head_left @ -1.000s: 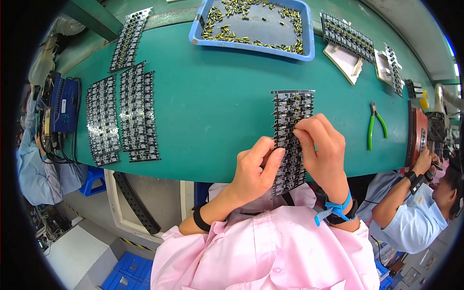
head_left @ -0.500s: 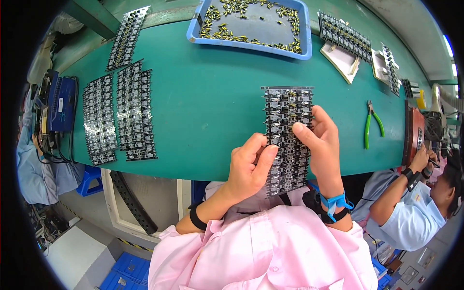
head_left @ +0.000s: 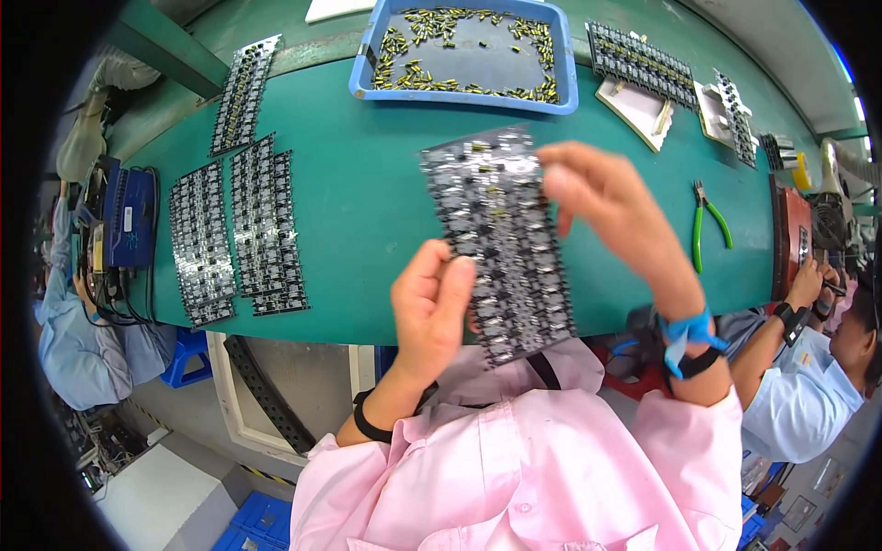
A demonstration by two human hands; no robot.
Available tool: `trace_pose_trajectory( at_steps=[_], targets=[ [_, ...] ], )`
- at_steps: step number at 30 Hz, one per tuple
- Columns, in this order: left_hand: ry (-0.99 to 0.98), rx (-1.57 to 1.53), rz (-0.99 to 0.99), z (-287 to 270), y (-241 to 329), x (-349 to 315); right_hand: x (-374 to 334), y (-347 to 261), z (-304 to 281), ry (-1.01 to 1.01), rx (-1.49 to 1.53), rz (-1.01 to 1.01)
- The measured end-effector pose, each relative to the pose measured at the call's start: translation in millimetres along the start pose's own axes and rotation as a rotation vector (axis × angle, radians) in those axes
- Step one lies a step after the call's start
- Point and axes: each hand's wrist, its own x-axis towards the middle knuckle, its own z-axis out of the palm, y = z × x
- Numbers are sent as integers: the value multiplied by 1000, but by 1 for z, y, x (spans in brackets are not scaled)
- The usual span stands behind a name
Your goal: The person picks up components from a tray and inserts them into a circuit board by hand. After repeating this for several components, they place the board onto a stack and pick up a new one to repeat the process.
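A black panel of circuit boards (head_left: 505, 248), dense with silvery parts, is held tilted over the table's front edge. My left hand (head_left: 430, 308) is closed on its left edge, thumb on top. A few small yellowish parts sit in the panel's upper rows. My right hand (head_left: 593, 188) is by the upper right edge, smeared by motion, so I cannot tell whether it touches the panel. Beyond lies a blue tray (head_left: 459, 99) of small black-and-yellow cylinders, which look like capacitors.
More circuit board panels (head_left: 202, 243) lie at the left, another (head_left: 246, 92) behind them. Green-handled cutters (head_left: 707, 225) rest at the right. At the back right a panel (head_left: 641, 64) sits on a white support (head_left: 634, 110). A co-worker in light blue (head_left: 790, 395) works at the right.
The panel has tilted, its top swinging left. My left hand has shifted left with it. My right hand has moved up from the panel's middle to its upper right edge.
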Motion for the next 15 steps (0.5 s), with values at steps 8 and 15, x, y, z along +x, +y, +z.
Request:
trace_pose_trajectory(
  at_steps=[8,15],
  targets=[
    [67,107,101,-19,-2,-3,136,8,-10,30,-980,-459],
    [90,173,84,-23,4,-9,155,-2,19,-181,-1059,-446]
  ],
)
